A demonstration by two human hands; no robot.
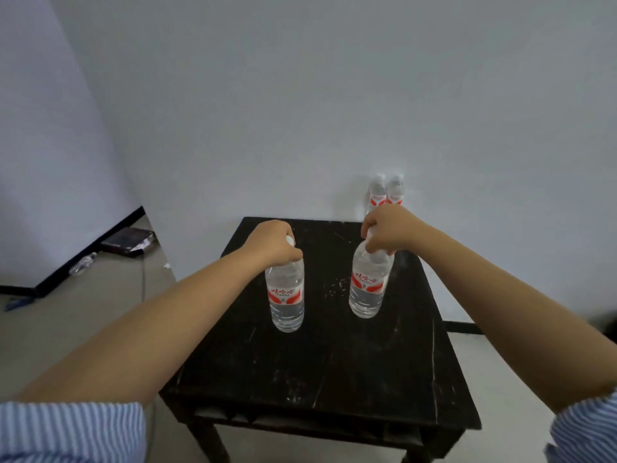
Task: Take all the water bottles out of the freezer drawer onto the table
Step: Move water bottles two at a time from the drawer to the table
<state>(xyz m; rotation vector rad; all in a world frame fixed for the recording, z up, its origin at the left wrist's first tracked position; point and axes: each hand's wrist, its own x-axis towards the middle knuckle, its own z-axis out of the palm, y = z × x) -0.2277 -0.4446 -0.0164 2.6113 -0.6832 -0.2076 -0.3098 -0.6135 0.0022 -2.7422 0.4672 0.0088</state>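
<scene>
1. Clear plastic water bottle, left one (pixel 286 294): upright on the black wooden table (pixel 334 379), left of centre, red-and-white label facing the camera. Left hand (pixel 272 243) is clenched round its neck and cap from above. Top grip presumably lets the base be set flat without fingers under it.
2. Right water bottle (pixel 369 284): same type, leaning slightly to the right at the base. Whether its base is fully seated on the tabletop, cannot tell. Right hand (pixel 389 230) is closed over its cap and shoulder, also from above. The two bottles stand well apart, one per hand, so neither knocks the other.
3. Two more bottles (pixel 386 192) stand at the back right corner, side by side and touching or nearly so, against the wall, partly hidden behind the right hand. Judgement: placing at the far edge first leaves the near area free.
4. Freezer drawer: not in view. How many bottles remain there cannot be told.
5. Surface: tabletop is dark, scuffed, with pale scratches and specks; a shallow drawer front shows under the near edge.
6. Room: plain pale wall (pixel 334 95), black skirting, grey floor. At far left a dark flat box (pixel 128 240) and some crumpled clear plastic (pixel 82 262) lie on the floor.
7. Striped blue-and-white sleeves (pixel 70 432) at both lower corners.
</scene>
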